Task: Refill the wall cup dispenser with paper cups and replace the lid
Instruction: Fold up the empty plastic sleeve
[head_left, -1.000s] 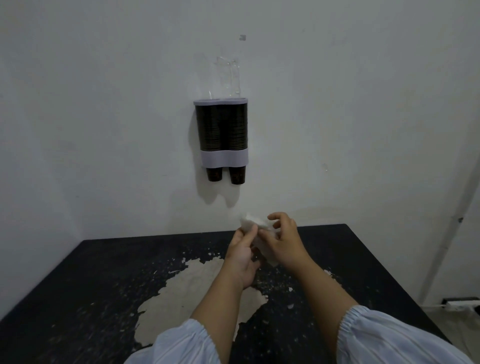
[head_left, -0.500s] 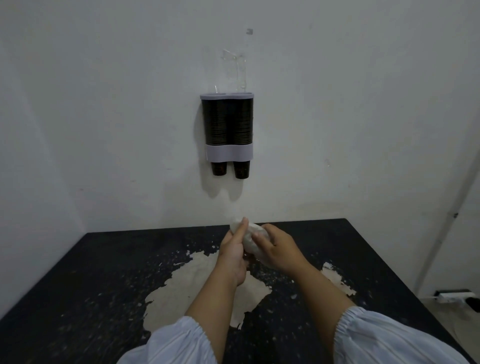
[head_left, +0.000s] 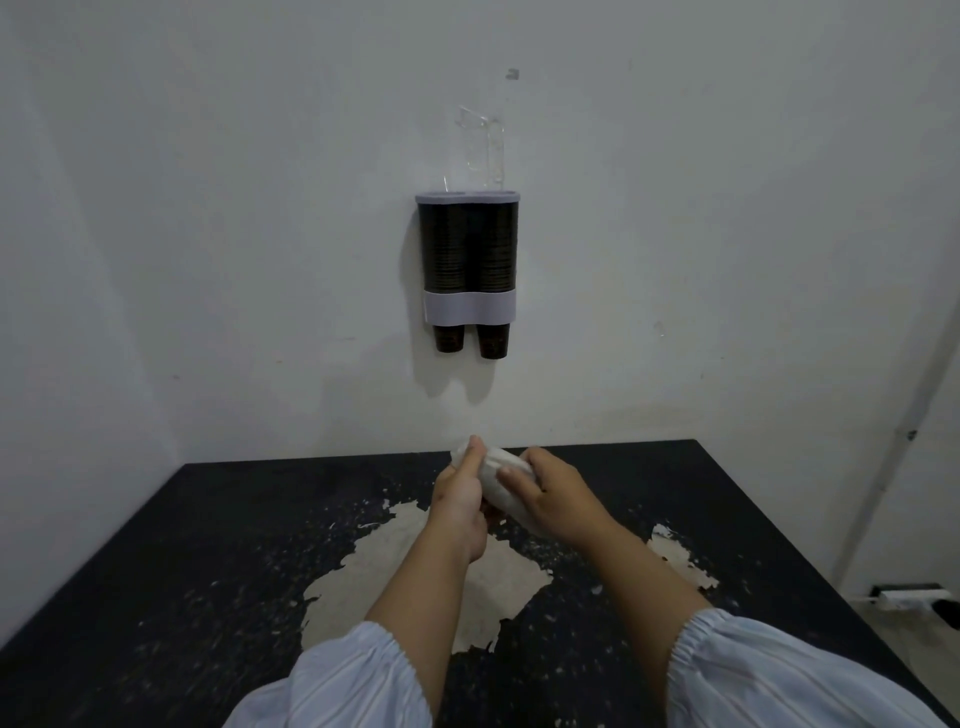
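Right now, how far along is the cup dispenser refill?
Both tubes of the wall dispenser look full of dark cups. The left hand and right hand grip a crumpled white wrapper above the table. The clear lid looks open, so closing it remains.

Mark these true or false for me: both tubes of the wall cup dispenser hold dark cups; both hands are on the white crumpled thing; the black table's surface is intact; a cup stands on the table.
1. Both tubes of the grey-banded wall cup dispenser hold stacks of dark paper cups. True.
2. The left hand and right hand both grip the white crumpled wrapper. True.
3. The black table has an intact surface. False: its coating has peeled away in pale patches.
4. A cup stands on the table. False: none is visible there.
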